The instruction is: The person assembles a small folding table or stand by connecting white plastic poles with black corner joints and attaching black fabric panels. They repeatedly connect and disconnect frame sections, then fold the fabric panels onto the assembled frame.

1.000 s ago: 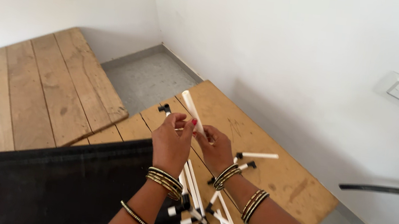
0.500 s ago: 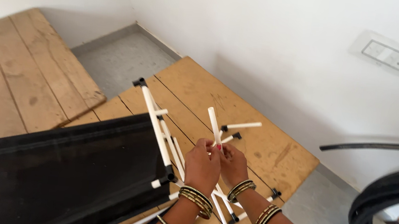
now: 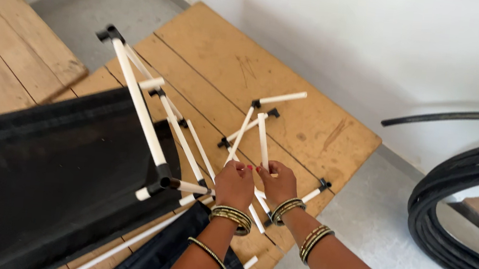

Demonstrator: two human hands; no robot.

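You are gripping the white rod frame (image 3: 190,147) with both hands, left hand (image 3: 234,184) and right hand (image 3: 277,183) clenching rods above the wooden worktop (image 3: 291,98), beside black fabric (image 3: 39,179).

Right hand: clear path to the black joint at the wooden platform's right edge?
Probably yes. The right hand holds a white rod; the black joint lies just to its right on the wooden platform, nothing between them, but it must release first.
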